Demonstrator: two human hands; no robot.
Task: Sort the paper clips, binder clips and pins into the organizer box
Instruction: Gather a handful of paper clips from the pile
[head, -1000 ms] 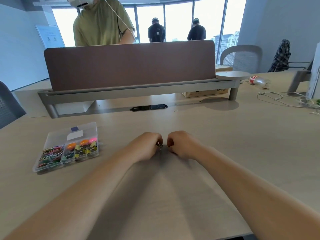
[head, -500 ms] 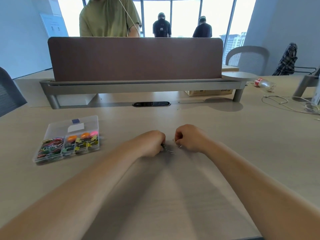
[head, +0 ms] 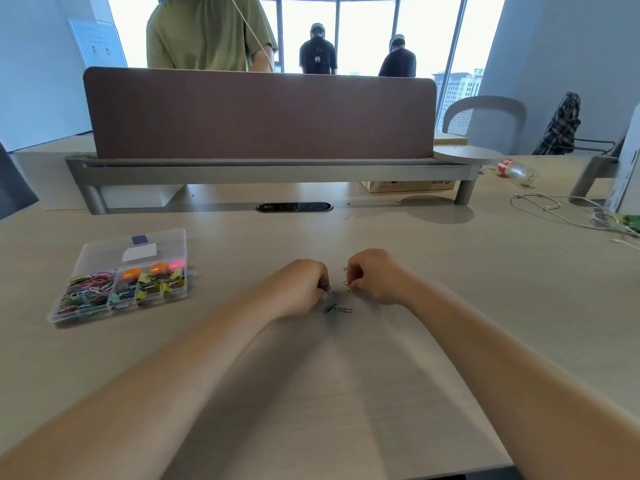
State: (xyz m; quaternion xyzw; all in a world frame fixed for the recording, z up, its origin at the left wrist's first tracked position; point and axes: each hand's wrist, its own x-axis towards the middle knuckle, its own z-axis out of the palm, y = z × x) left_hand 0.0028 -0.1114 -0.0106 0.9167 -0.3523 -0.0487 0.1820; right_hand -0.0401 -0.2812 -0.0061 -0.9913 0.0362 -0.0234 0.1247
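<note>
Both hands are down on the surface (head: 467, 306), close together. The left hand (head: 299, 289) has its fingers (head: 320, 289) curled under and pinching a small clip (head: 327, 291) just off the wood. The right hand (head: 375, 278) is curled too, thumb and fingers nipped on a cluster of clips (head: 347, 285); they are too small to say whether they are paper or binder clips. Just below the two hands, a green binder clip (head: 331, 308) lies loose on the surface with its wire handle pointing right, and neither hand touches it.

The organizer box (head: 119, 308) sits well off to the left with its lid back. Coloured paper clips (head: 86, 289) fill its left compartment, yellow and green binder clips (head: 162, 285) sit to the right of those, and orange and pink pins (head: 138, 273) lie behind.

This looks like the gathering step, with stragglers being picked up and nothing carried over yet. Next the loads must go left to the box, and each piece has to land in the right compartment. That means telling the clip types apart in hand first. The loose green one needs collecting as well, and with both hands full a pinch has to be freed for it.
</note>
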